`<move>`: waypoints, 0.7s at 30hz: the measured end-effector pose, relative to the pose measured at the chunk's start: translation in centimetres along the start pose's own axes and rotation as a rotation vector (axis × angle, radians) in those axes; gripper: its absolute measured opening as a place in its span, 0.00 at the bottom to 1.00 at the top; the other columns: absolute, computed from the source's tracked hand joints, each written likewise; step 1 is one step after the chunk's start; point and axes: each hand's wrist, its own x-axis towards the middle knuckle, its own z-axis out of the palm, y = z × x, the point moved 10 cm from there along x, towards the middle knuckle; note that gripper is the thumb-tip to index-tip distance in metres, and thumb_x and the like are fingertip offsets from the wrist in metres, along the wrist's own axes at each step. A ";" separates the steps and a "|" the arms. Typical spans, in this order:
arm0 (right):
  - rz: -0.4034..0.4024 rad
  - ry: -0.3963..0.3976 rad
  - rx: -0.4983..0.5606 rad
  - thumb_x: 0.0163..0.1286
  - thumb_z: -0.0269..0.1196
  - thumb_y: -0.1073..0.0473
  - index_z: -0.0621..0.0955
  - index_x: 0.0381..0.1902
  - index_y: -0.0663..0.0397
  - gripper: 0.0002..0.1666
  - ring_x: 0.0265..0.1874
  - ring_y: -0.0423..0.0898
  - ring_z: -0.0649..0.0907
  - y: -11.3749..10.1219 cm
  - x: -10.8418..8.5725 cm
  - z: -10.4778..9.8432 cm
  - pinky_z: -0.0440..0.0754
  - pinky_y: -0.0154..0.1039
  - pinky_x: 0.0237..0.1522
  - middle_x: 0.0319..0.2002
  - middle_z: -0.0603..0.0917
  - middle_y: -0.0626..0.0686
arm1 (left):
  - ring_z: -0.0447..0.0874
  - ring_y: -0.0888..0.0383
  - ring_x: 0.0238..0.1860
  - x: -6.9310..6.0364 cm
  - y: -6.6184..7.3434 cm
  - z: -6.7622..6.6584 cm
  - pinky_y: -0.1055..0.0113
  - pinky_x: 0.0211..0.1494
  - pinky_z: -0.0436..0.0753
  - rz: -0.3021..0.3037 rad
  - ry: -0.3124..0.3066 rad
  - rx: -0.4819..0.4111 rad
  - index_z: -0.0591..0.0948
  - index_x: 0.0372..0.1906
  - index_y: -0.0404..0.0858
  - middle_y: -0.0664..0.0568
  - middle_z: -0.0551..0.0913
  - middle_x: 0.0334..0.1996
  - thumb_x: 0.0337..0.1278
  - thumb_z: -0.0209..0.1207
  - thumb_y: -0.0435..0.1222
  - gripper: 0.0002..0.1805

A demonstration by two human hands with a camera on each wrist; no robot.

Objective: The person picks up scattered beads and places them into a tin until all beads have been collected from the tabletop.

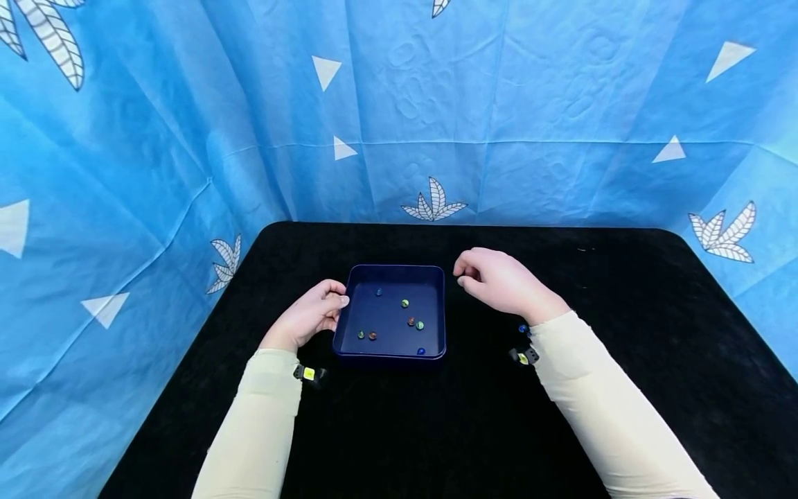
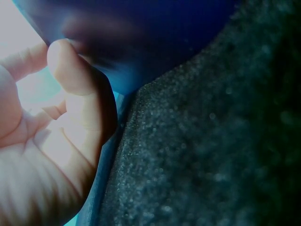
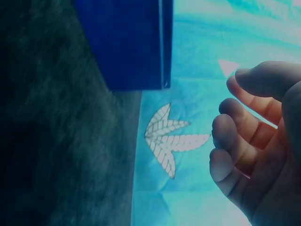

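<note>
A square dark blue tray point(image 1: 389, 357) lies on the black tabletop in the head view, with several small glass marbles scattered on its floor. Among them are a yellow-green marble point(image 1: 405, 303), a brown marble point(image 1: 373, 335) and a deep blue marble point(image 1: 421, 351). My left hand point(image 1: 309, 315) holds the tray's left side between thumb and fingers; the left wrist view shows the fingertips against the tray wall. Off the tray's right side hovers my right hand point(image 1: 499, 281), its fingers loosely curled. Nothing shows between those fingers point(image 3: 225, 129) in the right wrist view.
Another blue marble point(image 1: 523, 328) appears beside my right wrist, outside the tray. Small wrist cameras sit on both cuffs. A blue patterned cloth point(image 1: 386, 90) hangs behind and along the sides of the black-covered table point(image 1: 449, 436).
</note>
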 end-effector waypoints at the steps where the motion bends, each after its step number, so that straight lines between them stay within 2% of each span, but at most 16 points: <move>1: 0.006 -0.002 -0.002 0.70 0.64 0.57 0.83 0.43 0.47 0.06 0.32 0.43 0.78 0.3 -0.3 0.0 0.78 0.45 0.42 0.33 0.80 0.43 | 0.74 0.59 0.28 0.0 0.0 0.0 0.67 0.30 0.80 -0.002 -0.001 0.000 0.64 0.59 0.31 0.43 0.73 0.40 0.71 0.55 0.35 0.20; 4: 0.022 -0.007 -0.001 0.69 0.64 0.57 0.83 0.43 0.48 0.07 0.32 0.43 0.78 1.2 -1.1 -0.2 0.78 0.45 0.42 0.33 0.80 0.43 | 0.74 0.58 0.28 0.0 0.0 0.1 0.66 0.30 0.80 -0.009 -0.001 -0.005 0.64 0.59 0.32 0.43 0.73 0.40 0.71 0.55 0.35 0.20; 11: 0.060 -0.009 0.007 0.68 0.64 0.58 0.82 0.42 0.44 0.05 0.30 0.42 0.77 3.1 -3.1 -0.5 0.77 0.43 0.40 0.31 0.79 0.43 | 0.75 0.58 0.28 -0.1 -0.1 0.2 0.66 0.30 0.81 -0.015 0.001 -0.003 0.65 0.58 0.33 0.44 0.73 0.40 0.70 0.55 0.34 0.19; 21: 0.091 -0.060 0.002 0.66 0.66 0.59 0.83 0.43 0.50 0.08 0.30 0.41 0.78 5.4 -5.4 0.2 0.77 0.45 0.41 0.30 0.80 0.41 | 0.75 0.58 0.29 -0.1 0.1 0.2 0.66 0.31 0.81 -0.011 -0.007 -0.003 0.63 0.59 0.30 0.44 0.74 0.37 0.72 0.55 0.35 0.20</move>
